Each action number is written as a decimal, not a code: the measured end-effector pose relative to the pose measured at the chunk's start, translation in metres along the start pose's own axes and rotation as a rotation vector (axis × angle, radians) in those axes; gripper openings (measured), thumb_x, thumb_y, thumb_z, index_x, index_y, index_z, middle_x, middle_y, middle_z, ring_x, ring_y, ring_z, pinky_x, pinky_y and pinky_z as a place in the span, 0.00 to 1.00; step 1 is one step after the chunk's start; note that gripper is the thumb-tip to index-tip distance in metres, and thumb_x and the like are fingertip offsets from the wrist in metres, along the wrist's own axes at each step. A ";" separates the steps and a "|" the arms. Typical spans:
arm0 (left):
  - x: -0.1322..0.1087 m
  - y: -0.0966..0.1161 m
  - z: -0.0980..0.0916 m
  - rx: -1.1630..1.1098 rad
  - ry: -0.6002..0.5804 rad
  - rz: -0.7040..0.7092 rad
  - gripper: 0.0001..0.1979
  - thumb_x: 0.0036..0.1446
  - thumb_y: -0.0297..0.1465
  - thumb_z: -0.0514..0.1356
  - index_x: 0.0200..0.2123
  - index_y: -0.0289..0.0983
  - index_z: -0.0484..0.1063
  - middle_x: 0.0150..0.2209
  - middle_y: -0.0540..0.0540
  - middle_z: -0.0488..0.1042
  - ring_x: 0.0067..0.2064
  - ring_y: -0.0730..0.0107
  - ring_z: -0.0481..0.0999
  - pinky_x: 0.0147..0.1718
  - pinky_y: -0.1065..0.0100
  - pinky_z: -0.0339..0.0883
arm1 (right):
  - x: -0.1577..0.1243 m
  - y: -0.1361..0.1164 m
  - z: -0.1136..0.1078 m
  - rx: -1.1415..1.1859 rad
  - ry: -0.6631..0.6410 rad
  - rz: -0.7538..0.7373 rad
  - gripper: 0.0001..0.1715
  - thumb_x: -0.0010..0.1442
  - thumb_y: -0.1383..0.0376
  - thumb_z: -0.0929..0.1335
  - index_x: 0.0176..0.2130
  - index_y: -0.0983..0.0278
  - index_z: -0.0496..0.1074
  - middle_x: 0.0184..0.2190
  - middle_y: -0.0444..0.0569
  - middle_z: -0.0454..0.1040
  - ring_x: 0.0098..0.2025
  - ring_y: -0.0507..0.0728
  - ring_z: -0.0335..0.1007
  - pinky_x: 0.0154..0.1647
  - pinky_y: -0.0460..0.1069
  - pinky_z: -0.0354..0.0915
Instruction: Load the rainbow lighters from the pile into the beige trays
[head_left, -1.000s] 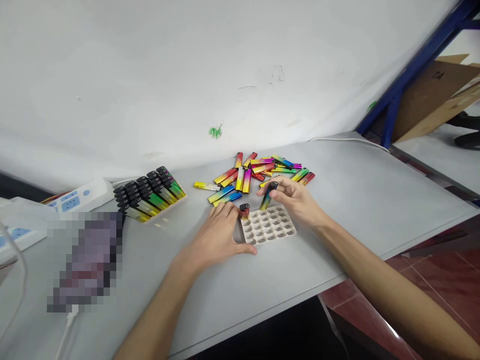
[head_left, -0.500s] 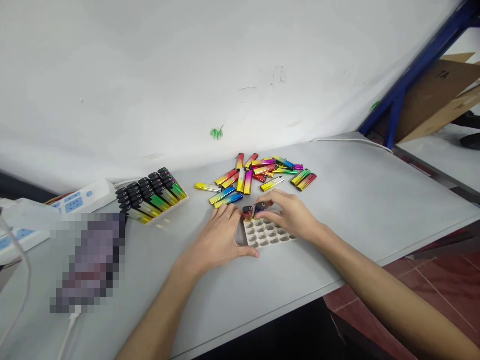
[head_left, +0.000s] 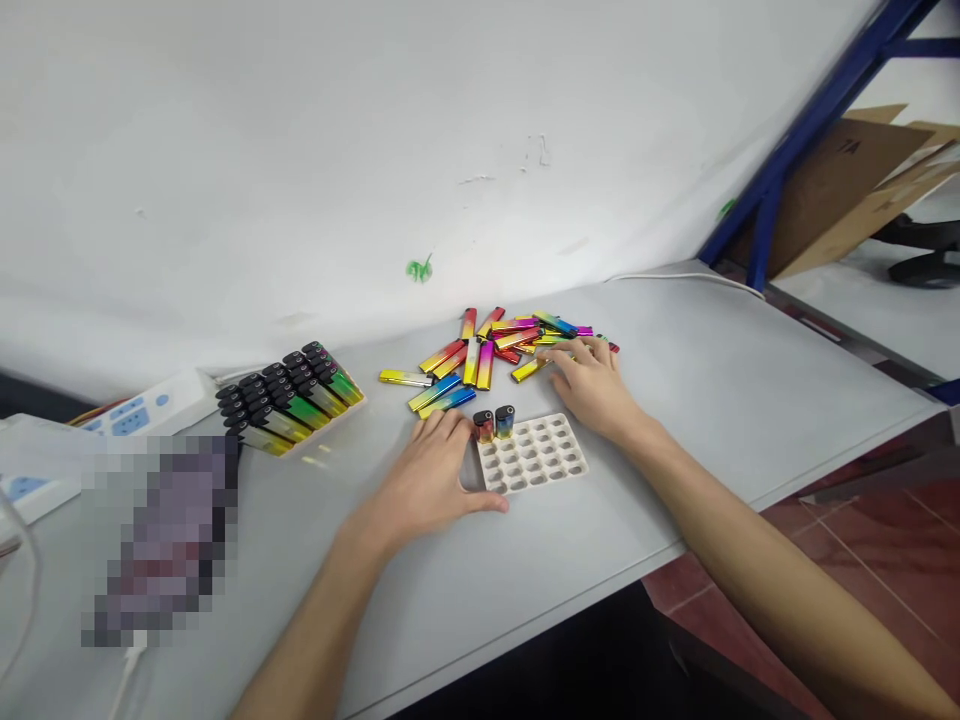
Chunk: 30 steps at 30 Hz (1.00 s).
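A pale tray with rows of holes (head_left: 531,465) lies on the table. Two lighters stand upright in its back left corner: a red one (head_left: 485,428) and a blue one (head_left: 505,423), both with black tops. Along the tray's left side rests my left hand (head_left: 424,480), thumb stretched apart from the fingers, touching the edge. Beyond the tray's back right corner, my right hand (head_left: 596,385) reaches over the loose lighters with fingers spread. Its fingertips are by a yellow and silver lighter (head_left: 531,369) and cover part of it. A loose pile of shiny coloured lighters (head_left: 480,360) lies behind the tray.
To the left stands a tray packed with upright black-topped lighters (head_left: 289,400). Power strips (head_left: 142,405), a pixelated object (head_left: 169,540) and a white cable (head_left: 131,670) lie further left. The wall (head_left: 337,180) borders the table's back; cardboard boxes (head_left: 832,190) are at right.
My right hand has let go of the blue lighter, now upright in the tray beside the red one, and moved back and right to the pile. My left hand stays at the tray.
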<state>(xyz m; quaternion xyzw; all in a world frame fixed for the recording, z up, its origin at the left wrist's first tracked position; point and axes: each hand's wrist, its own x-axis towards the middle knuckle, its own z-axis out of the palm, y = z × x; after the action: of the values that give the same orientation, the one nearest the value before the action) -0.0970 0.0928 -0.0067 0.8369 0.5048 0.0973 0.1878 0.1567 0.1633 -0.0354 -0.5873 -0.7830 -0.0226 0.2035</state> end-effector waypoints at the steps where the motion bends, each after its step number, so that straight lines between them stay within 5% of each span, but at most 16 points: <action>1: 0.000 0.000 0.000 0.003 0.001 -0.002 0.32 0.42 0.59 0.65 0.38 0.39 0.65 0.46 0.41 0.68 0.51 0.48 0.65 0.50 0.49 0.63 | 0.000 0.001 0.000 -0.003 -0.013 0.001 0.21 0.65 0.66 0.61 0.54 0.60 0.73 0.53 0.56 0.71 0.56 0.69 0.55 0.53 0.63 0.57; 8: 0.000 0.003 -0.003 0.006 -0.022 -0.011 0.32 0.41 0.58 0.65 0.38 0.38 0.65 0.47 0.40 0.68 0.52 0.45 0.65 0.51 0.48 0.62 | -0.001 0.007 -0.007 0.205 -0.025 0.003 0.11 0.59 0.62 0.68 0.42 0.62 0.75 0.45 0.54 0.73 0.51 0.67 0.59 0.53 0.63 0.58; 14: -0.001 0.003 -0.003 0.014 -0.016 -0.006 0.32 0.41 0.58 0.65 0.37 0.38 0.65 0.47 0.40 0.69 0.52 0.46 0.66 0.51 0.48 0.62 | 0.001 -0.006 -0.021 1.041 0.007 0.161 0.15 0.61 0.52 0.68 0.38 0.61 0.71 0.41 0.49 0.78 0.43 0.59 0.73 0.49 0.57 0.66; 19: 0.000 0.001 -0.001 0.017 -0.005 0.004 0.33 0.41 0.59 0.64 0.37 0.39 0.65 0.46 0.41 0.69 0.51 0.47 0.66 0.50 0.49 0.62 | -0.004 -0.021 -0.023 1.642 -0.220 0.273 0.20 0.60 0.47 0.68 0.38 0.59 0.65 0.32 0.44 0.77 0.30 0.55 0.75 0.33 0.53 0.73; 23: 0.000 0.002 -0.002 0.014 -0.011 0.006 0.33 0.42 0.59 0.64 0.38 0.39 0.65 0.47 0.40 0.69 0.52 0.47 0.66 0.51 0.49 0.62 | -0.007 -0.026 -0.023 1.789 -0.361 0.312 0.22 0.59 0.45 0.68 0.40 0.59 0.66 0.27 0.41 0.74 0.27 0.53 0.74 0.25 0.48 0.71; 30: -0.001 0.001 -0.001 0.017 -0.010 0.007 0.34 0.41 0.60 0.64 0.39 0.38 0.66 0.48 0.40 0.69 0.52 0.47 0.66 0.51 0.49 0.62 | -0.006 -0.027 -0.025 1.815 -0.365 0.332 0.23 0.58 0.45 0.70 0.39 0.59 0.67 0.26 0.40 0.72 0.26 0.52 0.72 0.23 0.46 0.70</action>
<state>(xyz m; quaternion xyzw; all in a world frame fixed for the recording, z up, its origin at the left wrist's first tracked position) -0.0971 0.0919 -0.0055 0.8407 0.5018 0.0896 0.1828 0.1409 0.1424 -0.0090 -0.3027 -0.4275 0.7180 0.4584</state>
